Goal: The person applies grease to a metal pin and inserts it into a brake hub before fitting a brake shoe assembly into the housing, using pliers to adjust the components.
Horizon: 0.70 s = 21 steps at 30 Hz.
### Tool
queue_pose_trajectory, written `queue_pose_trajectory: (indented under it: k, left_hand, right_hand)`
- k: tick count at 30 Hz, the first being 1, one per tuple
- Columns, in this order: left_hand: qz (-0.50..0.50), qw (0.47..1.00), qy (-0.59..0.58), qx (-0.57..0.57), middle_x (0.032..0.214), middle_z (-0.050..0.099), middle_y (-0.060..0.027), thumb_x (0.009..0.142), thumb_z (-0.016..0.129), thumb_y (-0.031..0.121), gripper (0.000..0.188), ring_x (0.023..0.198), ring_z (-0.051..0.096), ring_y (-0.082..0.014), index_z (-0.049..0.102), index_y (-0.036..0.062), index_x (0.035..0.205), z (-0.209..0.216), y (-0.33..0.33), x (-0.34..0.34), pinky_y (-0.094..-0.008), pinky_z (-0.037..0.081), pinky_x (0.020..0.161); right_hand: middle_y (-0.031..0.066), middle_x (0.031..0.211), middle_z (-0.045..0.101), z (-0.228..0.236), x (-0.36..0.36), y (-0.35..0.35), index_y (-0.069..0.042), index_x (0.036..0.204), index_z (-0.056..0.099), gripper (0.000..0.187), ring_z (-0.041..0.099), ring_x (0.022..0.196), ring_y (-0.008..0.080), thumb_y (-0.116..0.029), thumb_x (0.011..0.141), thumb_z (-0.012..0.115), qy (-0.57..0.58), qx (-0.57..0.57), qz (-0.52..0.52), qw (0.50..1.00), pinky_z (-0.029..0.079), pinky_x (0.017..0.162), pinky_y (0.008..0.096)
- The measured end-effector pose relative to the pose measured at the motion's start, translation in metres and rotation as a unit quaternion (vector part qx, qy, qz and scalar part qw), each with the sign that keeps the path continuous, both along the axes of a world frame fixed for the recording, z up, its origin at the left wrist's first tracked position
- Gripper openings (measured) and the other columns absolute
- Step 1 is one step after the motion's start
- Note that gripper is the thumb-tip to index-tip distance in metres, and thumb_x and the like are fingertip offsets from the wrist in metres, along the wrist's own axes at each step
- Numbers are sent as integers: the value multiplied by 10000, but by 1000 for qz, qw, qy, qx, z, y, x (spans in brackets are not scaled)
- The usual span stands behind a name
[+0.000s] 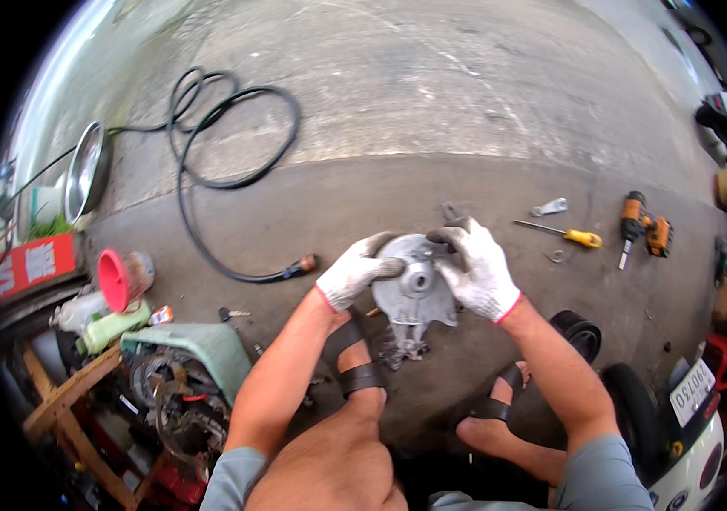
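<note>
Between my hands is a round grey metal plate (pixel 419 302) with a raised hub and a bore in its middle; it looks like a drum brake plate. My left hand (pixel 362 271), in a white glove with dark fingertips, grips its left edge, thumb on the face. My right hand (pixel 476 268), gloved alike, has bent fingers at the plate's upper right edge; exactly what its fingertips pinch is partly hidden. A dirty, greasy metal part (pixel 406 345) shows at the plate's lower end, and I cannot tell whether they are joined. Another small dark piece (pixel 449 209) shows just beyond my right fingers.
Right of my hands lie a yellow-handled screwdriver (pixel 583 238), a small metal lever (pixel 550 207) and an orange-black cordless impact driver (pixel 634 223). A black hose (pixel 235 181) coils at the left. A green bin (pixel 201 349) with parts stands lower left, a black ring-shaped part (pixel 578 334) near my right forearm.
</note>
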<state>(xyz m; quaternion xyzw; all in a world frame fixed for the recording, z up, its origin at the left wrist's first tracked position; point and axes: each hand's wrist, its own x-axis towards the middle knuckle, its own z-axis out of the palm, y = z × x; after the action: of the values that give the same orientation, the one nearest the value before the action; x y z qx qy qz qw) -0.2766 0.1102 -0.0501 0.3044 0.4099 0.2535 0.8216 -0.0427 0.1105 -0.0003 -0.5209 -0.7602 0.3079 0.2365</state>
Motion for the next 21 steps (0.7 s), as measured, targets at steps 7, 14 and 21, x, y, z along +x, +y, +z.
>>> queue_pose_trajectory:
  k: [7,14,21]
  left_hand:
    - [47,998,38,-1,1300,625,-171,838,747,184,645,1196,591,-242,509,-75,1379,-19,2,-14,-344,444,1053]
    - [53,998,32,-18,1316,617,-169,824,718,125,644,1214,584,-242,488,-81,1390,-30,7,-17,-344,434,1072]
    - [61,997,41,-33,1321,616,-176,824,718,139,656,1215,586,-247,485,-77,1398,-29,11,-16,-341,436,1066]
  right_hand:
    - [143,978,628,-22,71,-18,-92,1057,666,231,644,906,351,-57,830,688,-12,17,-141,990,537,789,425]
    - [149,1024,709,-82,221,-41,-5,1092,657,209,685,929,261,-28,886,634,-34,-64,-430,900,534,863,356]
    - [149,990,717,-106,245,-48,-22,1087,644,260,690,921,283,-169,880,698,-149,-100,-456,872,531,866,372]
